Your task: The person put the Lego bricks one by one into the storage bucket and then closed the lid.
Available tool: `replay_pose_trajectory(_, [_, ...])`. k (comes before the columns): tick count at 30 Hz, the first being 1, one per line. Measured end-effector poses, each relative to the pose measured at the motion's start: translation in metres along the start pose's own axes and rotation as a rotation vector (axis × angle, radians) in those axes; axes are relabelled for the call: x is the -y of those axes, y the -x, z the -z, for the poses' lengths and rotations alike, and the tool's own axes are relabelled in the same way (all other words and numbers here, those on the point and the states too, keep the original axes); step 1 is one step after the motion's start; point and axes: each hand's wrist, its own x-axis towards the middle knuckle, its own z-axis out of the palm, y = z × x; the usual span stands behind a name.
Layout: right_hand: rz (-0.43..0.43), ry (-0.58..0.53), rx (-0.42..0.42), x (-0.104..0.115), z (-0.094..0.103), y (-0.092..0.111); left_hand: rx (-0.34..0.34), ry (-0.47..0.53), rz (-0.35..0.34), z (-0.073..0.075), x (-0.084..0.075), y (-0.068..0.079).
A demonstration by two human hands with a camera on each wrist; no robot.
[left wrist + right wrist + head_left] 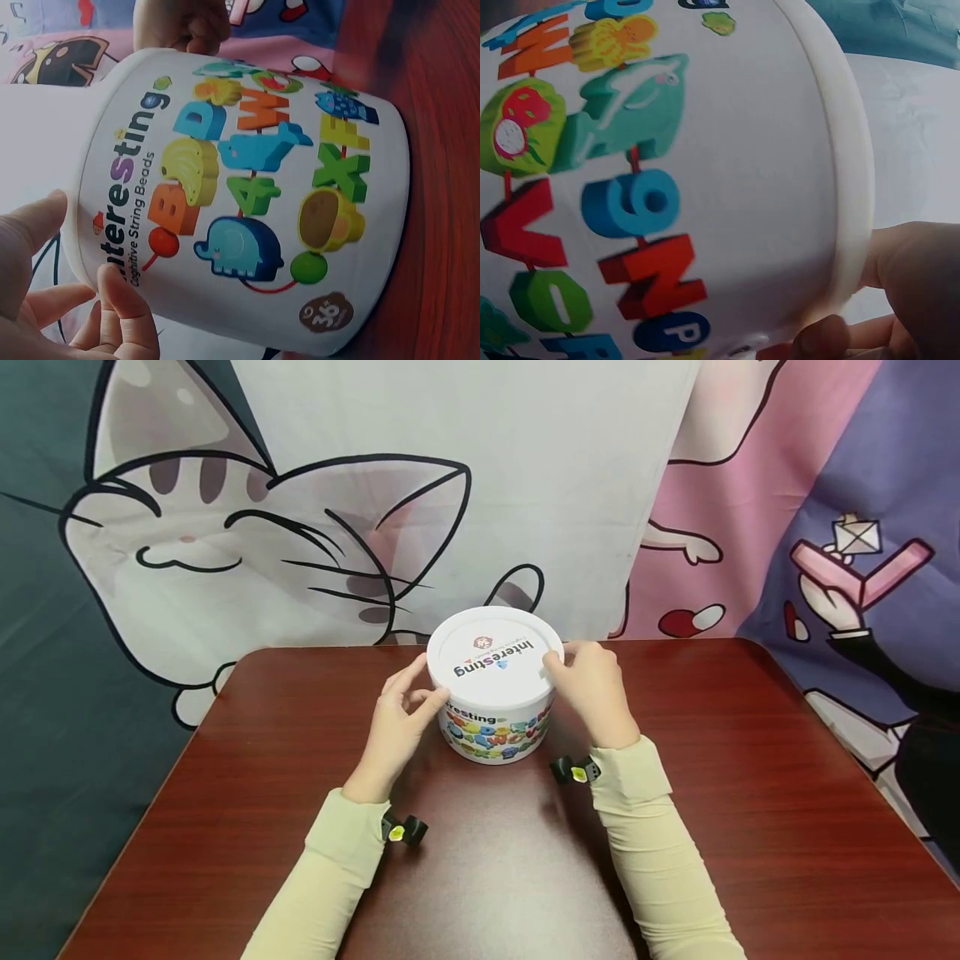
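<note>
A round white bucket (491,739) of string beads stands upright on the table, its wall printed with colourful letters, animals and fruit. Its white lid (480,692), lettered "Interesting", covers the top. My left hand (393,727) holds the bucket's upper left side, thumb at the lid's edge; in the left wrist view, bent fingers (124,307) rest against the wall just below the rim. On the opposite side my right hand (596,693) grips the lid's edge, thumb on top and the other fingers curled below. The right wrist view shows this hand (915,292) at the rim.
The dark red wooden table (285,760) extends to both sides of the bucket, which stands near its far edge. Behind it hangs a cloth backdrop (570,485) with a cartoon cat and other figures. A dark object (930,777) is at the far right.
</note>
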Motion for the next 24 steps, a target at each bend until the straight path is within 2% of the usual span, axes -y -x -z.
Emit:
replay_pose_trajectory(3, [-0.008,0.009,0.0,-0.001,0.0,0.001,-0.012,-0.052,-0.016,0.004,0.002,0.001])
replay_pose_trajectory(6, [0.001,0.014,-0.044,-0.003,-0.001,0.001,-0.035,-0.094,-0.052,0.008,0.001,0.0])
replay_pose_trajectory(9, [0.063,-0.022,-0.098,-0.005,-0.001,-0.003,-0.051,-0.139,-0.116,0.009,-0.004,-0.006])
replay_pose_trajectory(11, [0.129,-0.047,-0.092,-0.004,-0.001,-0.008,-0.042,-0.207,-0.177,0.008,-0.011,-0.014])
replay_pose_trajectory(14, [0.246,-0.042,0.003,-0.002,-0.003,-0.018,0.004,-0.358,-0.235,0.004,-0.023,-0.03])
replay_pose_trajectory(18, [0.364,0.052,0.194,0.004,-0.009,-0.03,0.147,-0.557,-0.233,-0.003,-0.033,-0.048])
replay_pose_trajectory(21, [0.394,0.141,0.305,0.005,-0.012,-0.034,0.263,-0.648,-0.211,-0.006,-0.033,-0.058])
replay_pose_trajectory(24, [0.39,0.209,0.358,0.005,-0.012,-0.036,0.333,-0.722,-0.196,-0.008,-0.032,-0.063])
